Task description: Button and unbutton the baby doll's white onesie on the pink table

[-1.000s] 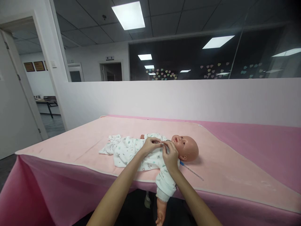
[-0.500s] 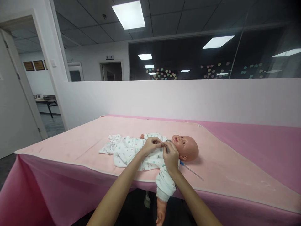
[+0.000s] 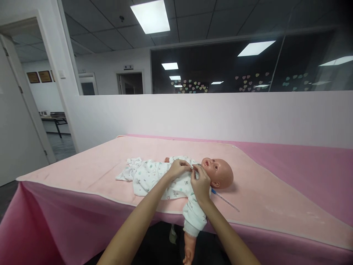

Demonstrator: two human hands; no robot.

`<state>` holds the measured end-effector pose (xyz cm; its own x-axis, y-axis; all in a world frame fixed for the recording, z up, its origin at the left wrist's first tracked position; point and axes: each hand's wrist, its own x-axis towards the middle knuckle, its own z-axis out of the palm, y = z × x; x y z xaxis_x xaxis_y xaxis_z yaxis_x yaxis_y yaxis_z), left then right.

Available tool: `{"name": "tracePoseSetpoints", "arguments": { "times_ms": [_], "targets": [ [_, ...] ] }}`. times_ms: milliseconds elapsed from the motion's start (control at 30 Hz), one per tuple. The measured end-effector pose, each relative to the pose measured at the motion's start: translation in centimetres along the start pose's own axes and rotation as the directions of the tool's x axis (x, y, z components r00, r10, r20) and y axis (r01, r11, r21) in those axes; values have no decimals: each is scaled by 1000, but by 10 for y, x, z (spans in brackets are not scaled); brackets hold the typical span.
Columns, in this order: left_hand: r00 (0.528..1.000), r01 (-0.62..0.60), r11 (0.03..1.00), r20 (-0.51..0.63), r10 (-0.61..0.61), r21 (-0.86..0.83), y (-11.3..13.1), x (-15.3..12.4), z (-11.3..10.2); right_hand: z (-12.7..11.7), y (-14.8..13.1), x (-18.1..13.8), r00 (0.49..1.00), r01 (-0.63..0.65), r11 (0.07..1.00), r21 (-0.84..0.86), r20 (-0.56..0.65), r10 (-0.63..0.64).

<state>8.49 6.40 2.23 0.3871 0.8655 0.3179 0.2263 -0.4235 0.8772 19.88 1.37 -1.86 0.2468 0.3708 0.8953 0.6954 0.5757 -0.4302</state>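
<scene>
A baby doll (image 3: 224, 172) lies on its back on a padded pink table, head to the right, one arm hanging over the front edge. It wears a white romper (image 3: 149, 180) with small prints. My left hand (image 3: 179, 168) is closed in a pinch at the upper chest, near the neck. Just beside it, my right hand (image 3: 200, 182) pinches too, fingertips almost touching the left ones. What lies between the fingertips is too small to make out. By the doll's shoulder rests a thin clear stick with a blue end (image 3: 224, 199).
The peach mat (image 3: 264, 191) covers the table, with a pink cloth (image 3: 311, 169) beneath it hanging over the front. A white half wall (image 3: 193, 117) with glass above runs behind. On the left stands an open door (image 3: 19, 110).
My fingertips have shifted slightly at the doll's chest, the right index finger now lifted and bent more. The doll and the stick stay where they were.
</scene>
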Motion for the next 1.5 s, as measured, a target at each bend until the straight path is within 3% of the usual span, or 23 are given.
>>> {"name": "tracePoseSetpoints", "arguments": {
  "times_ms": [233,800,1033,1233,1333,1433,1500],
  "targets": [
    [987,88,989,123,-103,119,13,9,-11,-1,-2,1,1000,2,1000,23,7,-2],
    [1000,-1,993,-23,-2,-114,7,-16,-8,2,0,0,996,-81,994,76,37,78],
    [993,-103,992,-53,108,79,7,-19,-5,3,1,0,995,-99,992,80,25,97],
    [983,-164,954,121,137,252,16,-28,-18,4,2,-1,995,-92,992,87,39,89],
    [978,-206,933,20,209,294,15,-35,-22,5,3,0,996,-76,994,79,49,72],
    [959,-185,925,-142,243,332,8,-40,-21,6,3,0,997,-57,994,91,64,51],
    [949,-177,925,-191,250,335,5,-42,-19,5,3,1,997,-56,993,99,63,50]
  ]
}}
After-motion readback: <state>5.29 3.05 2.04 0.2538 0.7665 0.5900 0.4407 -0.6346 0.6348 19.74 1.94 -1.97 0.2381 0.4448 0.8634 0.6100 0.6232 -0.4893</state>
